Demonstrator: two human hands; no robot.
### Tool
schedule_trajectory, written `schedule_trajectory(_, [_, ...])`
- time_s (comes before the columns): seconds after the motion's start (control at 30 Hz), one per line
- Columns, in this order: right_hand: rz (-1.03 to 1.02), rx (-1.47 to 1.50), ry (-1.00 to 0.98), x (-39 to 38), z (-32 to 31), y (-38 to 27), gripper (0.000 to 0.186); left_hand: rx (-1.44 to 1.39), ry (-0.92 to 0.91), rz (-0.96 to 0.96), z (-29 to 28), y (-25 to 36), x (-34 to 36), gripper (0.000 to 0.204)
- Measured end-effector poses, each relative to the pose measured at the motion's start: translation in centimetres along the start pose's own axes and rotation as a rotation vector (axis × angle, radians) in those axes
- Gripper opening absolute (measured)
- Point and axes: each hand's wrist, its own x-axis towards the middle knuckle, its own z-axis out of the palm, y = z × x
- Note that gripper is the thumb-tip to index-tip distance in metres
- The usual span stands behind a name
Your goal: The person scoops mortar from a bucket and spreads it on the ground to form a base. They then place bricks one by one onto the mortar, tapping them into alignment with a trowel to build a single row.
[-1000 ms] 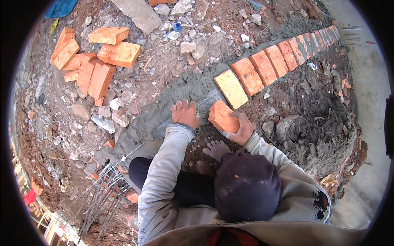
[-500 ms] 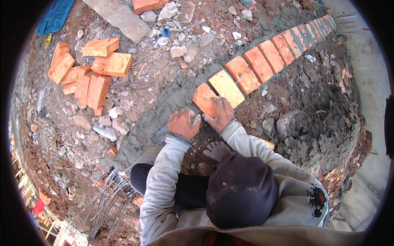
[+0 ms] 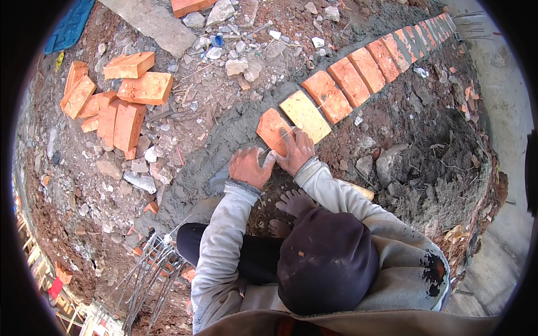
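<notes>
A row of orange bricks curves away to the upper right, bedded in grey mortar (image 3: 224,126). Its nearest brick (image 3: 271,126) lies beside a pale yellow brick (image 3: 306,116). My right hand (image 3: 295,151) grips that nearest brick at its near end, fingers on top. A thin string (image 3: 320,106) runs over the bricks and under my right fingers to my left hand (image 3: 250,167), which is closed on it with fingers curled. Both thumbs nearly meet. Beside my left hand, a smooth grey patch in the mortar may be a trowel blade; I cannot tell.
Loose bricks (image 3: 129,120) are piled at the left, near a grey plank (image 3: 151,25) and a blue plastic piece (image 3: 70,25). Steel rods (image 3: 148,269) stick up at lower left. My dark-clad knee (image 3: 328,260) and bare foot (image 3: 296,203) are close. Concrete (image 3: 501,106) borders the right.
The view has shifted slightly, so the bricks appear a little further left and up. Both hands stay at the nearest brick, with my right fingers slightly moved on it.
</notes>
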Motion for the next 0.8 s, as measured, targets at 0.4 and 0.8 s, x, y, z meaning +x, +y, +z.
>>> schedule_trajectory(0.4, [-0.022, -0.042, 0.004, 0.3, 0.0, -0.3, 0.071, 0.061, 0.005, 0.002, 0.2, -0.2, 0.0, 0.046])
schedule_trajectory(0.8, [0.015, -0.024, -0.071, 0.9, -0.5, -0.8, 0.069, 0.121, 0.098, 0.049, 0.5, -0.3, -0.4, 0.046])
